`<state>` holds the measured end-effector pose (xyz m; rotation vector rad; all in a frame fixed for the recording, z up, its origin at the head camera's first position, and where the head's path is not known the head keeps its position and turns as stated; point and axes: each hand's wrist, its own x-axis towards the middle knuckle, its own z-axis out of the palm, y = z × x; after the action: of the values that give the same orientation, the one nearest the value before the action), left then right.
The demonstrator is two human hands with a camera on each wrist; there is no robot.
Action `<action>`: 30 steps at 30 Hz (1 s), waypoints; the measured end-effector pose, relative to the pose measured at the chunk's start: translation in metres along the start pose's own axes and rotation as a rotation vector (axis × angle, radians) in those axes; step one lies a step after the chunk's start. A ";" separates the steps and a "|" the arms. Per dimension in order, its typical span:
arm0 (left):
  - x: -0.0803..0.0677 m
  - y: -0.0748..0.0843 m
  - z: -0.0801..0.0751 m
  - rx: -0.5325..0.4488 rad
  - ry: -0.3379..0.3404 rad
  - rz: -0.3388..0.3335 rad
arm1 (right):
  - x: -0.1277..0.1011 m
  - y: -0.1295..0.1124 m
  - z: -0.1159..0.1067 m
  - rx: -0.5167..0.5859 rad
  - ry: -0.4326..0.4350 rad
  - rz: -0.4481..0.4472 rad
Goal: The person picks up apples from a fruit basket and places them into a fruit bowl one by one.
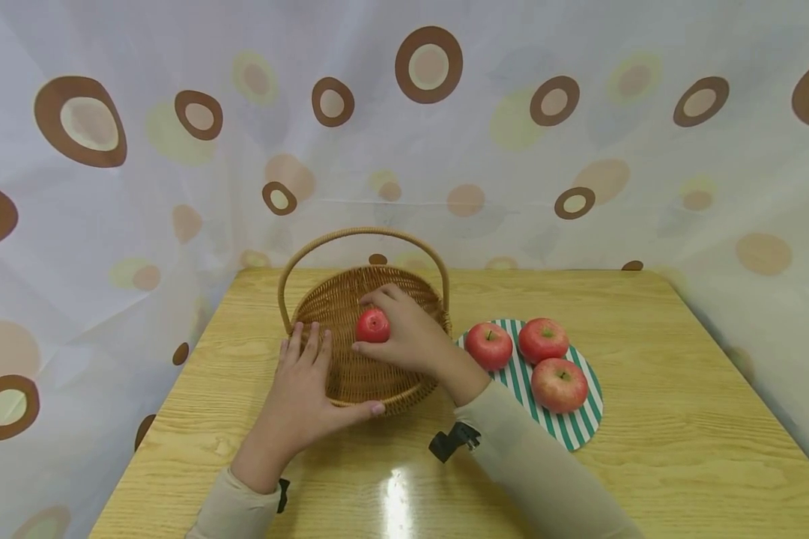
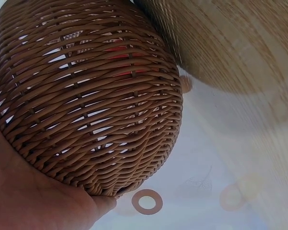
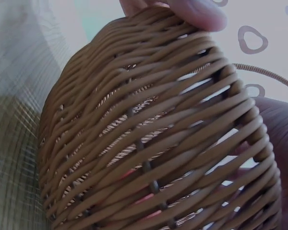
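Observation:
A woven wicker basket [image 1: 350,374] with a tall arched handle stands on the table. My right hand [image 1: 404,329] reaches over its right side and holds a red apple [image 1: 373,326] between thumb and fingers, inside the basket. My left hand [image 1: 303,397] rests on the basket's near left rim, fingers extended and spread, thumb along the front edge. In the left wrist view, part of the left hand [image 2: 48,191] lies against the basket wall [image 2: 96,115]. The right wrist view shows the outer weave [image 3: 149,134], with bits of red through its gaps.
Right of the basket lies a round green-and-white striped mat [image 1: 573,434] bearing three red apples [image 1: 559,385]. The wooden table [image 1: 681,419] meets a patterned curtain [image 1: 485,165] at the back and sides. The basket's handle [image 1: 364,230] arches above the far side of the hands.

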<state>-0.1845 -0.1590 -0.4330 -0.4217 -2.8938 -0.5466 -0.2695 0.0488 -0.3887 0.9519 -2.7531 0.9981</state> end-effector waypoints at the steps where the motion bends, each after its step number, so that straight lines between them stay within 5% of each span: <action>1: 0.000 0.000 0.000 0.001 -0.001 -0.001 | 0.001 0.001 0.001 -0.006 -0.007 -0.001; 22: 0.001 -0.002 -0.002 0.006 -0.001 0.006 | 0.017 0.010 0.009 -0.188 -0.107 0.060; 30: 0.002 -0.001 -0.001 0.005 0.010 0.013 | 0.019 0.012 0.015 -0.229 -0.233 0.100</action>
<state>-0.1866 -0.1599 -0.4326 -0.4360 -2.8804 -0.5374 -0.2898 0.0370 -0.4021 0.9569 -3.0476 0.5959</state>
